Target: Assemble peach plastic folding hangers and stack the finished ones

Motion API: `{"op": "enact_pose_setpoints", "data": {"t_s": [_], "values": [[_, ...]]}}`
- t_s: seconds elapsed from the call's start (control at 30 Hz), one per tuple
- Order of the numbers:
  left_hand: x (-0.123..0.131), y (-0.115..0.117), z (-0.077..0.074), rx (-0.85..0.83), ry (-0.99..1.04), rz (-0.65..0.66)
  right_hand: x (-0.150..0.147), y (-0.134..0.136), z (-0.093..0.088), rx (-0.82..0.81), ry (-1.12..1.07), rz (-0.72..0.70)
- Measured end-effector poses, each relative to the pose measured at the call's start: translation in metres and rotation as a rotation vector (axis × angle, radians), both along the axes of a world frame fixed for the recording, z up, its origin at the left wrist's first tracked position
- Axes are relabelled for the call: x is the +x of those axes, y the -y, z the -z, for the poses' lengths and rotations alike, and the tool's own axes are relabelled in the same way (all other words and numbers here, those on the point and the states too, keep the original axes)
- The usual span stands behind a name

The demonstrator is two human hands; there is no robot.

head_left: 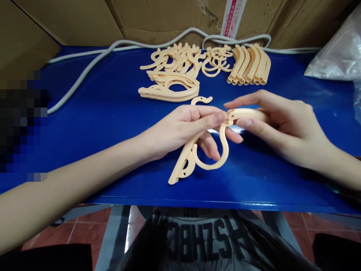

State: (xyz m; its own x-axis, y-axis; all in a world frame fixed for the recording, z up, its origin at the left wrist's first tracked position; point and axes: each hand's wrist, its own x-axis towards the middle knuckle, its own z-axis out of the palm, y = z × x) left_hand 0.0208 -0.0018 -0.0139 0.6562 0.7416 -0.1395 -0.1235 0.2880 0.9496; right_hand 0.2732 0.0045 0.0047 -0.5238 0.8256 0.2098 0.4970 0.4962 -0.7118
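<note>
My left hand [186, 130] pinches a peach plastic hanger arm [183, 162] and a curved hook piece [218, 158] together above the blue table [98, 113]. My right hand [282, 122] grips a second peach hanger arm [248, 113] and holds its end against the joint at my left fingertips. Both hands are closed on these parts near the table's middle.
At the back of the table lie stacked finished hangers [169, 90], a heap of loose hooks [194, 60] and a row of arm pieces [249, 66]. A grey cable [84, 71] runs along the back. Cardboard boxes stand behind, a clear plastic bag [338, 52] at the right.
</note>
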Motion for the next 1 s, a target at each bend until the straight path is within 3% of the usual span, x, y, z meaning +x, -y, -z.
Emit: {"op": "enact_pose_setpoints", "data": {"t_s": [0.17,0.53,1.0], "values": [[-0.0011,-0.0016,0.0012,0.023,0.032,-0.093,0.0014,-0.0023,0.0033,0.012,-0.003,0.072],[-0.0029,-0.0019,0.0028,0.054,0.034,-0.093,-0.0021,-0.0010,-0.0003,-0.009,0.039,0.047],[-0.0019,-0.0041,0.0044,0.070,0.028,0.018,-0.0043,0.0004,0.0010,-0.018,-0.018,0.009]]}}
